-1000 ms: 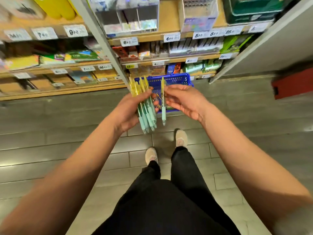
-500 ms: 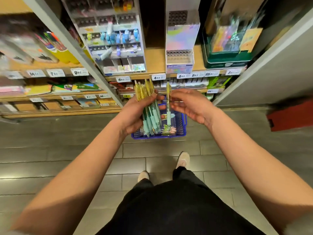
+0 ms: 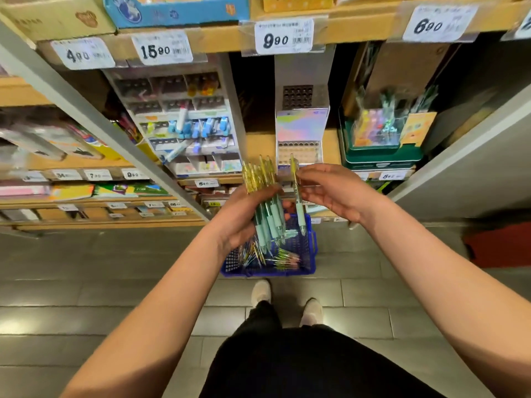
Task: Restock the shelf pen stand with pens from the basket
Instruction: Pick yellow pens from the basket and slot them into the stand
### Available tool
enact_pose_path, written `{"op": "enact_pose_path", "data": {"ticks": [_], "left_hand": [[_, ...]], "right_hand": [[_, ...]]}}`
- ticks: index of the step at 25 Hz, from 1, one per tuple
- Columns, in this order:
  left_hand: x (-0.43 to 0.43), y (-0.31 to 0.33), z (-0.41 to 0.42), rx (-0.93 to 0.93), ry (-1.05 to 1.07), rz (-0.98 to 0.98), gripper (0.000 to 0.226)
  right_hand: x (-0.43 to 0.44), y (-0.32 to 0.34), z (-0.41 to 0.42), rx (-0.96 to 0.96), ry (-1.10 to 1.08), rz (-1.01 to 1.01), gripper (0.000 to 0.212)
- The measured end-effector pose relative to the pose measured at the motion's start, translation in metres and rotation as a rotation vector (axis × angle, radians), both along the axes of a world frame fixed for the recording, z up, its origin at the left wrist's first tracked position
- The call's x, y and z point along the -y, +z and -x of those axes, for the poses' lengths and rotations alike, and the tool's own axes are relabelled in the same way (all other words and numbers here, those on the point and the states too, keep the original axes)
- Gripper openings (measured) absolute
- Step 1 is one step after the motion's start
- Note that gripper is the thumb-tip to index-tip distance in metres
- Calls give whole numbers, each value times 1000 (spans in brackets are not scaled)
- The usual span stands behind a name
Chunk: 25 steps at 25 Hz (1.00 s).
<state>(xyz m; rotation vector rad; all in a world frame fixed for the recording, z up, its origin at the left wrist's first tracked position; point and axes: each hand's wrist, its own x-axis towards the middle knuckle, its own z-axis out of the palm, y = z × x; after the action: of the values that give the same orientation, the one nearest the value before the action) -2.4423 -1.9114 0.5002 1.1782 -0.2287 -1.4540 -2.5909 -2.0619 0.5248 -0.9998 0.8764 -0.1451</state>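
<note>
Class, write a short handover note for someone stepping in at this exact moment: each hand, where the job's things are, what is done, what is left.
Left hand: holds a bunch of pens, upright.
Right hand: pinches a single pen, apart from the bunch.
Blue basket: on the floor below the hands, more pens inside.
Pen stand: on the shelf straight ahead, front holes look empty.
Done: pens gathered.
Left: slot the single pen, then the rest.

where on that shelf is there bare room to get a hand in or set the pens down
Bare wood shows between the clear organiser and the pen stand, and a narrower strip between that stand and the green box. The stand's holes look empty. Left of the organiser is crowded. Both hands hold pens.
</note>
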Motion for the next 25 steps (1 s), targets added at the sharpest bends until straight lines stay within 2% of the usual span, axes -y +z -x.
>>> {"op": "enact_pose_path", "data": {"ticks": [4, 10, 16, 21, 23, 25], "left_hand": [[28, -9, -34, 57, -54, -35, 20], [73, -31, -80, 103, -57, -25, 41], [114, -62, -108, 116, 11, 89, 30], [144, -84, -119, 218, 38, 76, 26], [154, -89, -123, 209, 61, 85, 20], [159, -93, -127, 194, 98, 99, 14]], "right_hand": [[17, -3, -23, -6, -74, -18, 6], [43, -30, -70, 19, -164, -23, 13], [77, -67, -101, 48, -211, 1, 22], [108, -85, -111, 13, -109, 113, 24], [127, -82, -116, 64, -117, 196, 17], [150, -71, -125, 143, -224, 299, 9]]}}
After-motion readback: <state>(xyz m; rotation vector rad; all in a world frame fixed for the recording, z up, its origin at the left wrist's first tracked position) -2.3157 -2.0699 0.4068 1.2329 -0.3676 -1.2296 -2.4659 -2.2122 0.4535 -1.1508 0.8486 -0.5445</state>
